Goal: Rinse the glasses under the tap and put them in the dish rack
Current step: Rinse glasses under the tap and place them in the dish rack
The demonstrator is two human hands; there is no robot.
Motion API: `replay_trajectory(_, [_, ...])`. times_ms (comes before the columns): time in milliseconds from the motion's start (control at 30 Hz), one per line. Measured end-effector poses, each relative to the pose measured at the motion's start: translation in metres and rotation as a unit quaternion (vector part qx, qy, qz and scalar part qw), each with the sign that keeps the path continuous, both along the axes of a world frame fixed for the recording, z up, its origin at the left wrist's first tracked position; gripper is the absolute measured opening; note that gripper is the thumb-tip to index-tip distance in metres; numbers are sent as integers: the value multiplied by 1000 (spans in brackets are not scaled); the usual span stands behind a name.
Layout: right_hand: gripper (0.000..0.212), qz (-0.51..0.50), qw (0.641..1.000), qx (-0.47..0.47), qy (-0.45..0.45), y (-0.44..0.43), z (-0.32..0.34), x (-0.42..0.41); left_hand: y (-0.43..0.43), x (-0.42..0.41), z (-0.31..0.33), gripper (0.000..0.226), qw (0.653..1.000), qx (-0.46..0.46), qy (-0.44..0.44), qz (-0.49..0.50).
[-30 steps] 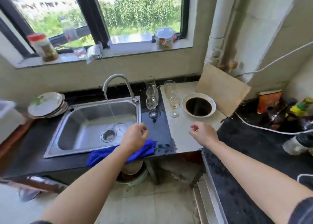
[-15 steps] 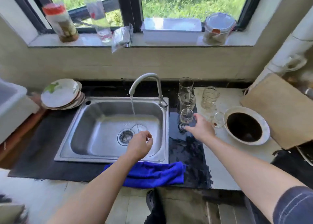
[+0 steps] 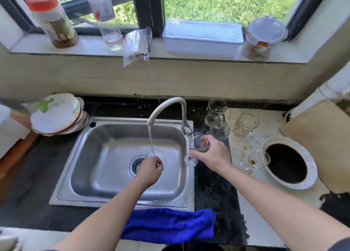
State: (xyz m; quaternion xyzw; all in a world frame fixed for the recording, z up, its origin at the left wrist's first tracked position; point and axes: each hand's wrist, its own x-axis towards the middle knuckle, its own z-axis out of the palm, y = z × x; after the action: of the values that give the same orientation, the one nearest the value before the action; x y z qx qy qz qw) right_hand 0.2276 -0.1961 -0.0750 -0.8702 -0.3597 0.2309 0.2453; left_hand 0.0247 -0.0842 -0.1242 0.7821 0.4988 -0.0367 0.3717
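Gripping a stemmed glass (image 3: 197,146) by its bowl, the person's right hand (image 3: 212,153) holds it over the right rim of the steel sink (image 3: 85,167), just beside the base of the tap (image 3: 166,105) and apart from the running water (image 3: 151,140). The glass's round foot points toward the basin. The left hand (image 3: 149,172) hangs over the basin near the drain, its fingers curled into a loose fist with nothing in it, right where the stream comes down. Behind the right hand, a cluster of clear glasses (image 3: 216,118) stands on the dark strip of counter (image 3: 214,190). A ribbed tumbler (image 3: 245,124) sits farther right on the pale slab. Another stemmed glass (image 3: 259,158), stained brown, stands against a white bowl (image 3: 310,176) of dark liquid. A blue cloth (image 3: 168,225) drapes over the counter's front edge below the sink. A stack of plates (image 3: 56,116) rests to the left of the sink. A wooden board (image 3: 322,137) leans at the far right.
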Motion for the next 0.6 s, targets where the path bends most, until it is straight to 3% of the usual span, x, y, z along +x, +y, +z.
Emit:
replay_trajectory(133, [65,52,989,41,132,42,-1,-12,7,-13,-6,18,989,-65,-31,129])
replay_trajectory(233, [65,90,978,27,188,72,-12,-32,13,-31,-17,14,962,-137,-60,228])
replay_trajectory(333, [64,88,971,1,223,94,-25,-57,15,-43,-14,9,911,-220,-118,329])
replay_trajectory(433, [63,67,962,-26,265,113,-41,-75,21,-51,-23,22,863,-286,-150,390])
replay_trajectory(600, [54,6,951,-46,306,134,-54,-92,40,-51,-42,10,747,-385,-243,484])
